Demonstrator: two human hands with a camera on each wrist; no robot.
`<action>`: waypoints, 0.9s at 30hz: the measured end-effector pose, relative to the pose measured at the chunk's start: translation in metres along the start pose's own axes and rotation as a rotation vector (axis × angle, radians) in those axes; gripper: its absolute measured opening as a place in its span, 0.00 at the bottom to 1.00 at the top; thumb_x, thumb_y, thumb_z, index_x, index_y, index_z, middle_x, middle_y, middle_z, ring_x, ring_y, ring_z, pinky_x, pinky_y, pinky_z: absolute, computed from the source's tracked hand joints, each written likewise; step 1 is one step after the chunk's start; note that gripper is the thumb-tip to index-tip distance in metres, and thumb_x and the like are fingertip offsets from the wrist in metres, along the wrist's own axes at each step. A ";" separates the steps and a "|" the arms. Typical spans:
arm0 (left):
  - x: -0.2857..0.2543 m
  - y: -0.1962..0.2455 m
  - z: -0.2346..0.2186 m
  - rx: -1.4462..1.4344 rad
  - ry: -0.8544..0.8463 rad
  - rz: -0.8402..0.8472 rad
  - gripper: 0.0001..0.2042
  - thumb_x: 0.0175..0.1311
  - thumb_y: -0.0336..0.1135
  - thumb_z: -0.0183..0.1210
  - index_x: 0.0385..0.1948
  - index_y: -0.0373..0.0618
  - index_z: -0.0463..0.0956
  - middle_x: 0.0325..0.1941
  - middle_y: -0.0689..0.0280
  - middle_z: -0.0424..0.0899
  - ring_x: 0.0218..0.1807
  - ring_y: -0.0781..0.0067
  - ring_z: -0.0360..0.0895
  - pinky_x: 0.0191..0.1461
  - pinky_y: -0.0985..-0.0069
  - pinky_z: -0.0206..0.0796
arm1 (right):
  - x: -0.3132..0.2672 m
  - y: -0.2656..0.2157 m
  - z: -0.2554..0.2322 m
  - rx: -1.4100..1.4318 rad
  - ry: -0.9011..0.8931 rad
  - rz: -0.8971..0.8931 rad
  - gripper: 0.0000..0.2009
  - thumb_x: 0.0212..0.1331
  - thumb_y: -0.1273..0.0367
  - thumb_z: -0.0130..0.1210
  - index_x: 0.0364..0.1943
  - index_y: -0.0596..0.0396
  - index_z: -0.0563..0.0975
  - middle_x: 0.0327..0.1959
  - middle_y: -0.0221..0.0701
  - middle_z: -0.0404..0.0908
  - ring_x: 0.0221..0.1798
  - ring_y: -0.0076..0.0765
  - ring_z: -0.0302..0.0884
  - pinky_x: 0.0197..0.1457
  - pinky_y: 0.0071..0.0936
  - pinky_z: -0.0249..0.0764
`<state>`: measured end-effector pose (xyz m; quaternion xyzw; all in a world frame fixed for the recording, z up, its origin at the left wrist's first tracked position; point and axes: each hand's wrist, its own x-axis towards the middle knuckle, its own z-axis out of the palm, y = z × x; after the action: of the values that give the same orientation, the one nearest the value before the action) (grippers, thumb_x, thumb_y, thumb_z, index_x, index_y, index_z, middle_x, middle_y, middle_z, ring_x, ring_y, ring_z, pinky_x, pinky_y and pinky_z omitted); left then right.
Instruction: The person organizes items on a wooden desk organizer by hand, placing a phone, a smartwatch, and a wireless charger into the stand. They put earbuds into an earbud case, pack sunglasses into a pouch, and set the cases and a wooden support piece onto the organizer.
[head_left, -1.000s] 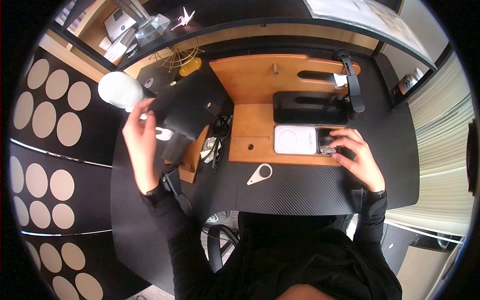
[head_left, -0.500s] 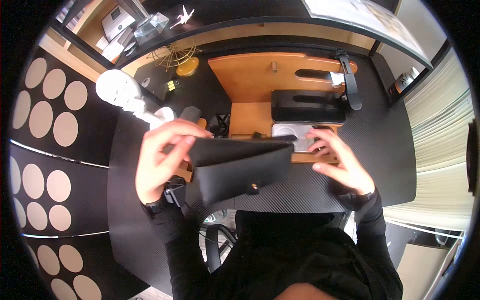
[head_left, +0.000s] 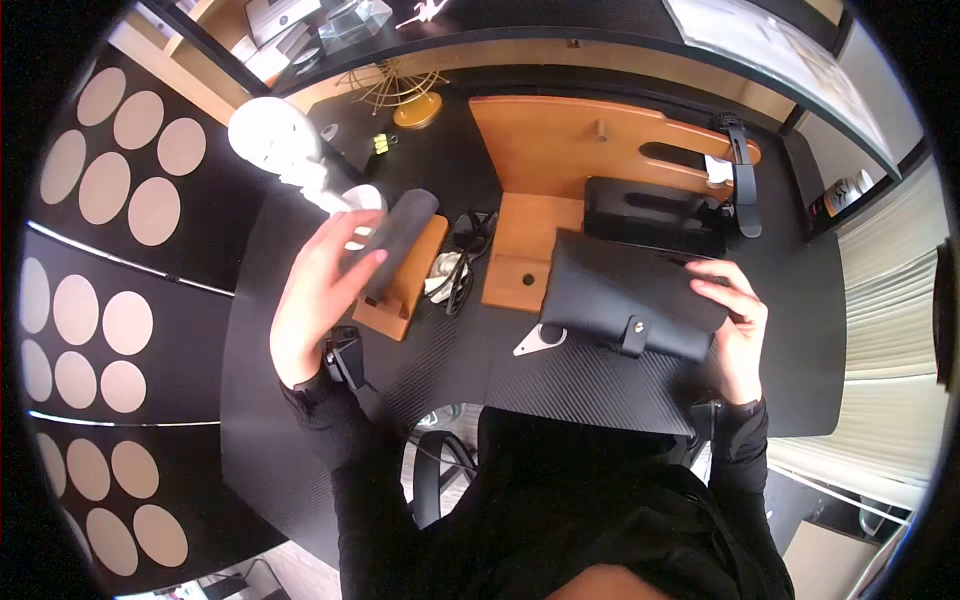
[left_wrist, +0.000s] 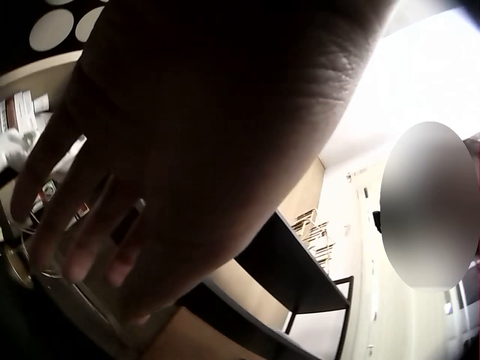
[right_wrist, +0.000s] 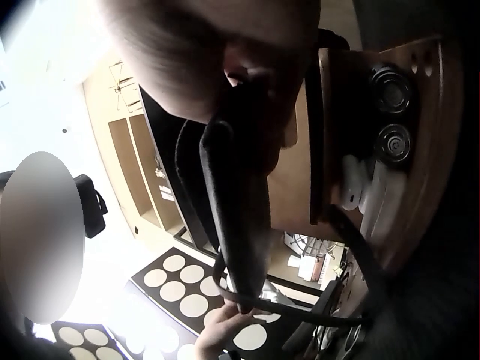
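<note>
Looking left to right, a white rounded object [head_left: 275, 135] sits at 11 o'clock from the left hand [head_left: 320, 290]; that hand is relaxed, fingers loosely bent beside a dark grey case [head_left: 403, 232] at its 2 o'clock, though I can't tell if they touch; sunglasses [head_left: 473, 232] lie at the case's 3 o'clock on the black tabletop [head_left: 450, 370]; next is the black pouch [head_left: 635, 295], overlapping the front of the wooden stand [head_left: 520, 230], white tag [head_left: 540, 342] at its 8 o'clock; right hand [head_left: 737, 320] has the pouch's 3 o'clock end gripped, thumb and fingers around it.
</note>
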<state>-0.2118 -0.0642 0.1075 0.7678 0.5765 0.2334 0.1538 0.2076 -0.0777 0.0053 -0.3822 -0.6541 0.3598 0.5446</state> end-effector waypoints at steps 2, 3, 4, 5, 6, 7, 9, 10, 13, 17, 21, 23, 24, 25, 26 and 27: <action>-0.010 -0.014 -0.001 0.113 -0.003 -0.075 0.20 0.61 0.28 0.61 0.56 0.41 0.72 0.51 0.57 0.79 0.50 0.61 0.79 0.54 0.70 0.70 | 0.001 -0.002 0.002 -0.022 0.072 0.027 0.13 0.52 0.79 0.57 0.40 0.55 0.87 0.48 0.39 0.83 0.52 0.40 0.79 0.58 0.32 0.73; -0.013 -0.020 0.001 0.221 -0.007 -0.150 0.20 0.61 0.28 0.61 0.56 0.40 0.72 0.52 0.58 0.79 0.50 0.61 0.78 0.54 0.70 0.69 | 0.001 -0.003 0.002 -0.021 0.072 0.029 0.13 0.52 0.79 0.57 0.40 0.55 0.87 0.48 0.39 0.83 0.52 0.40 0.79 0.58 0.32 0.73; -0.016 -0.025 0.003 0.221 -0.009 -0.151 0.20 0.61 0.28 0.61 0.56 0.40 0.72 0.52 0.58 0.79 0.50 0.61 0.78 0.54 0.70 0.69 | 0.001 -0.003 0.002 -0.023 0.040 0.026 0.12 0.52 0.79 0.57 0.40 0.55 0.87 0.48 0.39 0.83 0.53 0.40 0.79 0.58 0.32 0.73; -0.017 -0.030 0.005 0.254 -0.012 -0.173 0.23 0.60 0.31 0.63 0.58 0.41 0.71 0.53 0.56 0.78 0.52 0.58 0.77 0.55 0.68 0.69 | 0.001 -0.003 0.002 -0.024 0.007 0.023 0.12 0.53 0.78 0.57 0.40 0.55 0.87 0.48 0.39 0.83 0.53 0.40 0.79 0.58 0.32 0.73; -0.019 -0.035 0.009 0.288 -0.014 -0.194 0.25 0.59 0.35 0.64 0.59 0.42 0.70 0.53 0.54 0.77 0.54 0.55 0.76 0.57 0.66 0.68 | 0.001 -0.003 0.002 -0.025 0.006 0.024 0.12 0.53 0.78 0.57 0.40 0.55 0.87 0.48 0.39 0.83 0.53 0.40 0.79 0.58 0.32 0.73; -0.019 -0.043 0.016 0.287 -0.013 -0.195 0.25 0.59 0.35 0.64 0.59 0.42 0.70 0.53 0.54 0.77 0.54 0.55 0.76 0.57 0.66 0.68 | 0.001 -0.002 0.002 -0.032 -0.010 0.019 0.12 0.53 0.77 0.56 0.39 0.55 0.87 0.49 0.40 0.83 0.53 0.40 0.79 0.59 0.32 0.73; -0.016 -0.062 0.030 0.322 -0.068 -0.205 0.32 0.55 0.45 0.66 0.63 0.47 0.67 0.55 0.52 0.76 0.57 0.50 0.76 0.58 0.61 0.69 | 0.001 0.001 0.003 -0.039 -0.031 0.010 0.11 0.54 0.77 0.56 0.39 0.55 0.87 0.49 0.40 0.83 0.53 0.40 0.79 0.59 0.32 0.73; -0.013 -0.064 0.035 0.328 -0.113 -0.267 0.36 0.53 0.48 0.67 0.65 0.47 0.65 0.57 0.50 0.75 0.58 0.48 0.76 0.60 0.61 0.69 | 0.000 0.002 0.003 -0.029 -0.026 0.015 0.11 0.53 0.77 0.56 0.39 0.56 0.86 0.49 0.40 0.83 0.53 0.40 0.79 0.59 0.32 0.73; -0.006 -0.061 0.044 0.335 -0.134 -0.374 0.36 0.53 0.48 0.66 0.65 0.47 0.65 0.56 0.49 0.75 0.58 0.48 0.76 0.61 0.60 0.69 | 0.001 0.003 0.002 -0.032 -0.006 0.029 0.12 0.53 0.78 0.55 0.39 0.56 0.86 0.49 0.40 0.83 0.53 0.40 0.79 0.59 0.32 0.73; -0.005 -0.066 0.041 0.302 -0.118 -0.375 0.35 0.54 0.46 0.66 0.65 0.47 0.64 0.56 0.47 0.76 0.57 0.46 0.76 0.59 0.60 0.68 | 0.000 0.000 0.003 -0.023 0.016 0.092 0.12 0.53 0.79 0.54 0.38 0.58 0.86 0.48 0.40 0.83 0.53 0.40 0.79 0.59 0.32 0.73; -0.006 -0.066 0.037 0.273 -0.079 -0.350 0.36 0.52 0.45 0.67 0.65 0.48 0.64 0.56 0.50 0.76 0.58 0.48 0.76 0.58 0.60 0.69 | 0.001 0.000 0.003 -0.062 -0.024 0.061 0.12 0.52 0.79 0.54 0.38 0.58 0.86 0.48 0.40 0.83 0.53 0.40 0.79 0.59 0.32 0.72; -0.005 -0.060 0.037 0.330 -0.066 -0.322 0.37 0.52 0.45 0.68 0.65 0.48 0.65 0.56 0.51 0.76 0.58 0.48 0.76 0.58 0.61 0.69 | 0.000 -0.001 0.004 -0.019 -0.015 0.093 0.12 0.51 0.79 0.55 0.38 0.57 0.86 0.48 0.39 0.83 0.53 0.39 0.79 0.59 0.31 0.72; -0.005 -0.059 0.038 0.328 -0.062 -0.330 0.37 0.51 0.44 0.68 0.65 0.48 0.65 0.58 0.52 0.76 0.58 0.49 0.76 0.59 0.61 0.69 | 0.000 -0.001 0.004 -0.018 -0.016 0.093 0.12 0.51 0.79 0.55 0.38 0.57 0.86 0.48 0.39 0.83 0.53 0.39 0.79 0.59 0.31 0.72; -0.004 -0.058 0.039 0.326 -0.057 -0.337 0.37 0.50 0.44 0.69 0.65 0.48 0.64 0.59 0.52 0.75 0.58 0.50 0.76 0.59 0.61 0.69 | 0.000 0.001 0.003 -0.030 -0.028 0.071 0.12 0.52 0.79 0.55 0.38 0.57 0.86 0.47 0.38 0.84 0.52 0.39 0.79 0.58 0.31 0.72; -0.004 -0.060 0.039 0.327 -0.056 -0.338 0.37 0.50 0.44 0.69 0.65 0.48 0.64 0.59 0.52 0.75 0.58 0.50 0.76 0.59 0.61 0.69 | 0.000 0.002 0.003 -0.042 -0.040 0.049 0.12 0.52 0.79 0.55 0.38 0.57 0.86 0.47 0.38 0.84 0.52 0.39 0.79 0.58 0.31 0.72; -0.005 -0.063 0.041 0.330 -0.046 -0.320 0.38 0.48 0.41 0.70 0.65 0.49 0.64 0.59 0.52 0.74 0.58 0.49 0.75 0.58 0.61 0.69 | 0.000 0.002 0.003 -0.041 -0.041 0.048 0.12 0.52 0.79 0.55 0.38 0.57 0.86 0.47 0.38 0.84 0.52 0.39 0.79 0.58 0.31 0.72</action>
<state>-0.2421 -0.0492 0.0407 0.6867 0.7174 0.0910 0.0741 0.2049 -0.0769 0.0036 -0.4015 -0.6630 0.3669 0.5144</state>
